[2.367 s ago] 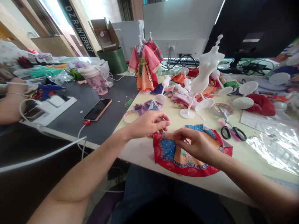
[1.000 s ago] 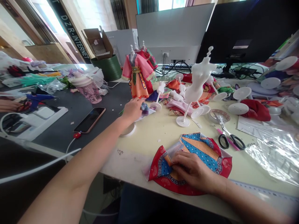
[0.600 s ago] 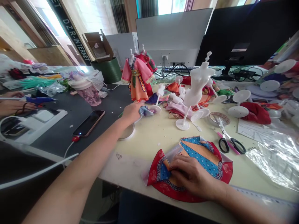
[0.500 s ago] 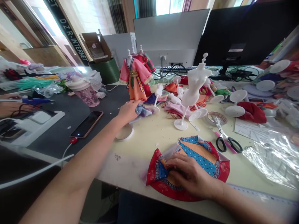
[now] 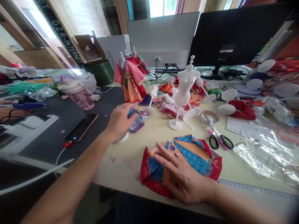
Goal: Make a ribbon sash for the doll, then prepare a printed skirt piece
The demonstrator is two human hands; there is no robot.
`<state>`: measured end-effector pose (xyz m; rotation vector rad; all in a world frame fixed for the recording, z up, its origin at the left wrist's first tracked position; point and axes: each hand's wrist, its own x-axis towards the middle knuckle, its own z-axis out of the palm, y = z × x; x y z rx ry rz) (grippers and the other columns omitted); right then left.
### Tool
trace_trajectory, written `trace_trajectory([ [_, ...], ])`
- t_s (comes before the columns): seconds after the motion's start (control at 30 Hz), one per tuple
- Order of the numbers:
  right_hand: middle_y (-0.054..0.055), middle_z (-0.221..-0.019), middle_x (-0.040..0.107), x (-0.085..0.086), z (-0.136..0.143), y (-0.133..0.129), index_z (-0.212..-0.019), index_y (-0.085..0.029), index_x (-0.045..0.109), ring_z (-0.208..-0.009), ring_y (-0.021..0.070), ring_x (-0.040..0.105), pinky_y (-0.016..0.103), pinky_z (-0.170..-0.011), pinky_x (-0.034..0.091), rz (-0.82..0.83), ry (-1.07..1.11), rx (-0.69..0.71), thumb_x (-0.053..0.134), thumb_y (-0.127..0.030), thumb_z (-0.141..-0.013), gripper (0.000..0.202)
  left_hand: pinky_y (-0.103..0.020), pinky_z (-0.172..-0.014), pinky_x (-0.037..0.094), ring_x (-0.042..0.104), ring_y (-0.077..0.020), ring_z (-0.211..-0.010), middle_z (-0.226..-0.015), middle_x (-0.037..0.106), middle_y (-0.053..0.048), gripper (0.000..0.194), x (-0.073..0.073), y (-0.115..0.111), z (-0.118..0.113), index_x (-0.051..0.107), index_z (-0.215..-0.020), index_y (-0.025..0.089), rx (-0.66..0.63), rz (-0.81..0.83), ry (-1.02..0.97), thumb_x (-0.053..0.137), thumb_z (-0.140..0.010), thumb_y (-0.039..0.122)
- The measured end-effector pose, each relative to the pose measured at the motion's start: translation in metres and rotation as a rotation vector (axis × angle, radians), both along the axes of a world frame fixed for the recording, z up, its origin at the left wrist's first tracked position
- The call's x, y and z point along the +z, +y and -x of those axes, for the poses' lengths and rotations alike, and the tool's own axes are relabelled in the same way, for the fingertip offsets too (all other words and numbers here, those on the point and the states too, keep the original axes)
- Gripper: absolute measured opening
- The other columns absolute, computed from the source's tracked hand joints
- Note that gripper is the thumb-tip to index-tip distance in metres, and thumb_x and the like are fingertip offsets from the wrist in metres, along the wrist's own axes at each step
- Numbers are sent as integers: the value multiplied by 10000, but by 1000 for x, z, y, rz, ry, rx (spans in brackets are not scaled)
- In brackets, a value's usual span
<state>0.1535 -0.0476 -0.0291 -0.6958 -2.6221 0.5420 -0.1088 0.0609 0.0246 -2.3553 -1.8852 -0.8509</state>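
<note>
A patterned cloth piece [image 5: 191, 155] in red, blue and orange lies spread near the table's front edge. My right hand [image 5: 178, 174] rests on its left half, fingers spread and holding nothing. Further left, my left hand [image 5: 120, 121] is over a white tape roll [image 5: 122, 137], fingers apart, beside a small blue and purple cloth [image 5: 136, 123]. Whether its fingertips touch that cloth is hard to tell. Behind the patterned cloth stands a white mannequin [image 5: 184, 87] on a round base.
Scissors [image 5: 216, 133] and a clear tape roll [image 5: 210, 116] lie right. Dressed mannequins [image 5: 129, 77] stand behind. A phone [image 5: 81, 127], pink bottle [image 5: 78, 95] and power strip [image 5: 35, 137] are left. At the far left, another person's hand is near a blue glue gun [image 5: 28, 105].
My left hand has opened and come nearer, off the small blue cloth, which lies flatter. My right hand's fingers have spread from their bent pose on the patterned cloth. The view has shifted slightly.
</note>
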Motion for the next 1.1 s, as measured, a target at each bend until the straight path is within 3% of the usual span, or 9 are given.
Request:
trace_trajectory([
  [0.07, 200, -1536, 124, -2, 1, 1, -1463, -173, 130, -1401, 352, 184, 640, -1042, 232, 5, -16, -6, 455, -142, -793, 746, -385, -1009, 401, 521, -242, -1174, -1240, 589, -83, 403, -4, -22, -16, 548, -1205, 199, -240, 91, -105, 531, -859, 404],
  [0.17, 227, -1529, 127, -3, 1, 3, -1451, -162, 143, -1377, 339, 267, 611, -1029, 285, -1, 41, -34, 458, -166, -804, 720, -357, -972, 430, 483, -249, -1222, -1317, 533, -74, 599, -9, -51, -32, 436, -1335, 243, -539, 554, -180, 615, -800, 445],
  [0.27, 233, -1514, 180, -3, 0, 4, -1430, -146, 166, -1383, 309, 268, 560, -1029, 326, -13, 98, -41, 453, -161, -803, 689, -331, -880, 468, 559, -237, -1081, -1210, 582, -66, 770, -12, -66, -36, 348, -1391, 262, -569, 779, -252, 697, -727, 438],
  [0.43, 232, -1517, 172, -6, 1, 4, -1414, -135, 190, -1355, 305, 328, 516, -1000, 384, -58, 137, -50, 466, -147, -769, 702, -248, -654, 438, 552, -148, -727, -800, 585, 2, 516, -15, -67, -30, 459, -1307, 236, -496, 872, -308, 519, -856, 478],
  [0.6, 182, -1377, 464, -7, -9, 15, -1356, -135, 343, -1236, 233, 485, 407, -947, 455, -188, 246, -197, 466, -158, -837, 533, -243, -543, 394, 539, -154, -603, -664, 552, 20, 545, -22, -61, -16, 463, -1296, 218, -303, 789, -72, 453, -860, 545],
  [0.77, 63, -948, 690, 13, -55, 47, -1048, -195, 622, -843, 172, 629, 301, -738, 494, -193, 31, -861, 461, -323, -878, 267, -400, -776, 461, 593, -294, -928, -1009, 647, -144, 409, -26, -62, -23, 574, -1193, 144, -153, 70, 371, 418, -904, 387],
  [0.83, 97, -923, 681, 21, -78, 58, -1015, -168, 633, -770, 193, 615, 310, -644, 450, -187, -38, -1053, 422, -303, -877, 286, -414, -864, 452, 582, -285, -997, -1072, 643, -143, 373, -27, -68, -42, 592, -1163, 145, -330, -50, 369, 404, -921, 358],
  [0.97, 105, -841, 672, 25, -113, 68, -878, -176, 645, -706, 218, 577, 301, -565, 335, -140, -191, -1274, 433, -270, -815, 240, -489, -1041, 332, 438, -322, -1254, -1343, 500, -168, 504, -36, -83, -90, 505, -1286, 141, -815, 89, 380, 412, -913, 468],
  [1.1, 79, -755, 657, 22, -125, 66, -795, -196, 634, -664, 208, 557, 292, -539, 300, -58, -330, -1344, 436, -293, -791, 220, -658, -1066, 101, 132, -399, -1399, -1497, 267, -181, 760, -50, -88, -114, 364, -1403, 203, -994, 290, 345, 335, -829, 700],
])
